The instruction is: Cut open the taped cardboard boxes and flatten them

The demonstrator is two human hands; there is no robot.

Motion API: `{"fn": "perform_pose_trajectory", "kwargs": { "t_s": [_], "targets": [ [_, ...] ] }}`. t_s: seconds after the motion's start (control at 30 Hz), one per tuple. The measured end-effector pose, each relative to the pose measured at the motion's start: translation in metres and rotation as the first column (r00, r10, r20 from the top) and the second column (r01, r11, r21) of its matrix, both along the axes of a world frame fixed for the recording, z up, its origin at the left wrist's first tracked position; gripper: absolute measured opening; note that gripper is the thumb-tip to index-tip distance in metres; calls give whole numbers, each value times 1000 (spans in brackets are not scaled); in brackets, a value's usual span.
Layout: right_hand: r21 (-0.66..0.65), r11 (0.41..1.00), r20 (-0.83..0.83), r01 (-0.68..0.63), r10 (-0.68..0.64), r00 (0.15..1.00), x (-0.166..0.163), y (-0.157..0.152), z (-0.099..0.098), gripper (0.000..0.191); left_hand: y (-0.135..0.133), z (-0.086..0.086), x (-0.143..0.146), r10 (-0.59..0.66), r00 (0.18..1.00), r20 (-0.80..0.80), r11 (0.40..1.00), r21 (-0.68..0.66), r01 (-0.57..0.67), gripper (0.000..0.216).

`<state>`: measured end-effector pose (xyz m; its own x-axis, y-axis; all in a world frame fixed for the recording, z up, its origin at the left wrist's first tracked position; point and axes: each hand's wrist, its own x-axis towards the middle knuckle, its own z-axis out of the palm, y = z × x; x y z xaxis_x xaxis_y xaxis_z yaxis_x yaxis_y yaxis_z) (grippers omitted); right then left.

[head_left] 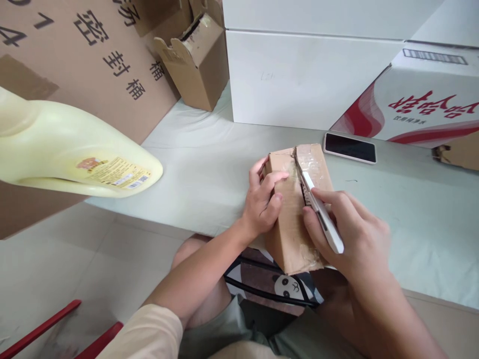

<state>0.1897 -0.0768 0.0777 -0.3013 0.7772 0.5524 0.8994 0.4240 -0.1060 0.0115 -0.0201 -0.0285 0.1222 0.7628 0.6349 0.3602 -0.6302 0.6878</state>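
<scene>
Tabletop [209, 169]: taped brown carton [292, 219], knife [322, 214] in seam.

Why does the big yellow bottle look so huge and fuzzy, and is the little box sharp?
Head view: the yellow bottle sits close to the camera, so it looms large and soft-edged; the small cardboard box and both hands are fairly sharp; light is even, shadows faint.

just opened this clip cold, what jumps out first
At centre, a small taped cardboard box sits at the table's near edge: the left hand steadies it while the right hand runs a white cutter along its seam. A pale yellow jug looms at left.
</scene>
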Motion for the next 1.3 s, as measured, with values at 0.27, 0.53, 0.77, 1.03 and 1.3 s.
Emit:
{"fn": "perform_pose_trajectory", "kwargs": {
  "t_s": [0.27,0.53,0.77,1.03,1.3],
  "targets": [
    [-4,1000,-100,0,0,995,-1,2,0,10,0,0,2,-3,1000,26,1000,-2,3,48],
    [-83,996,-144,12,-24,989,1,1,1,14,0,-1,-1,20,1000,-22,1000,-12,-20,52],
    [-43,999,-215,-9,-1,977,2,-3,-1,7,-1,1,-1,-17,999,40,1000,-11,17,48],
    [-56,998,-221,-3,-10,975,0,0,1,8,0,0,-1,19,1000,-20,1000,-5,-20,51],
    [-39,999,-292,-12,0,956,3,-5,-1,6,0,-1,-1,2,1000,12,1000,-23,-2,50]
  ]
}}
